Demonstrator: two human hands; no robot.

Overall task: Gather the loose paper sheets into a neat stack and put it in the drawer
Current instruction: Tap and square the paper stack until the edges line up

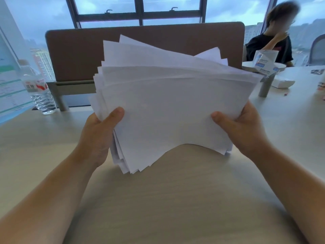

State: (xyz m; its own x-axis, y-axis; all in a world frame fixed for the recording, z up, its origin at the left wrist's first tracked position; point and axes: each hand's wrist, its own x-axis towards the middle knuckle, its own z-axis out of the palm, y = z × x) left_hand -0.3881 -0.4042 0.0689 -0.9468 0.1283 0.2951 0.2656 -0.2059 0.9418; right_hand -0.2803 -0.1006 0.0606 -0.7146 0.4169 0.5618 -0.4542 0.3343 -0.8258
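Far left of the sheets, a water bottle (41, 95) stands on the desk (167, 199). Your left hand (100, 132) grips the left edge of the sheets (167, 111), thumb pressed on the front. The sheets are held upright above the desk, in front of a brown divider (75, 55); their edges fan out unevenly at top and bottom, and the lower edge bows upward. Your right hand (241, 129) clamps the right edge the same way. Right of the sheets, a seated person (270, 43) is in the background. You appear to be mid-squaring: next, tap the lower edge on the desk until the corners align. No drawer is in view.
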